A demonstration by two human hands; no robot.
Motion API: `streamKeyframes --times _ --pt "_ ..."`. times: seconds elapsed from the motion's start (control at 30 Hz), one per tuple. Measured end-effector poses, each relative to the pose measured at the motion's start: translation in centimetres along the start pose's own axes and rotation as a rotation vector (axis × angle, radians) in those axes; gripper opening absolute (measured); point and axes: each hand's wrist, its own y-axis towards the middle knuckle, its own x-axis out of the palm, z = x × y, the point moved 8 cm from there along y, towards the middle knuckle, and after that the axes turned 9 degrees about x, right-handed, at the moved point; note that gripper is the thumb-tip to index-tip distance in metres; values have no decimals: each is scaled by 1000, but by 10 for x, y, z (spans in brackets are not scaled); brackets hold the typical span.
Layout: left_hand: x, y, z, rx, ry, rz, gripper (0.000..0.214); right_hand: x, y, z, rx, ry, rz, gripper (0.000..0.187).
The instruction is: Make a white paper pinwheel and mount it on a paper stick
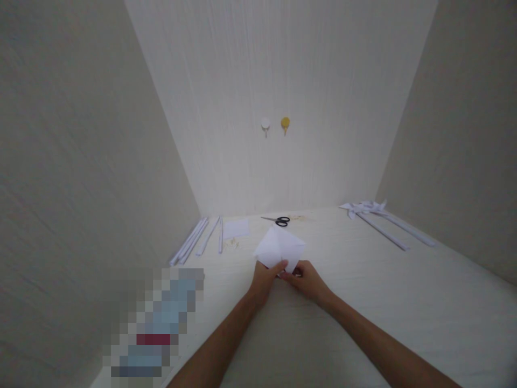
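A folded white paper piece (pixel 278 247) lies on the pale table (pixel 363 302) in front of me. My left hand (pixel 266 279) pinches its near edge with fingers closed. My right hand (pixel 309 280) is closed on the same near corner, right beside the left. Both forearms reach in from the bottom of the view.
Black-handled scissors (pixel 278 220) lie behind the paper. Several rolled white paper sticks (pixel 194 240) and a small white sheet (pixel 236 229) sit at the back left. Paper pinwheels on sticks (pixel 379 215) lie at the back right. Two hooks (pixel 275 125) hang on the wall. A blurred patch is at lower left.
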Motion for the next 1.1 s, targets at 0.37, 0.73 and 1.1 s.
streamKeyframes --times 0.37,0.73,1.1 --pt "-15 2 -4 -86 -262 234 28 1 -2 1 72 158 -55 15" --pt "-7 4 -6 -98 -258 103 19 -28 1 23 180 683 240 25" --pt "11 -4 -5 -113 -215 -86 23 -32 2 27 244 1073 264 26"
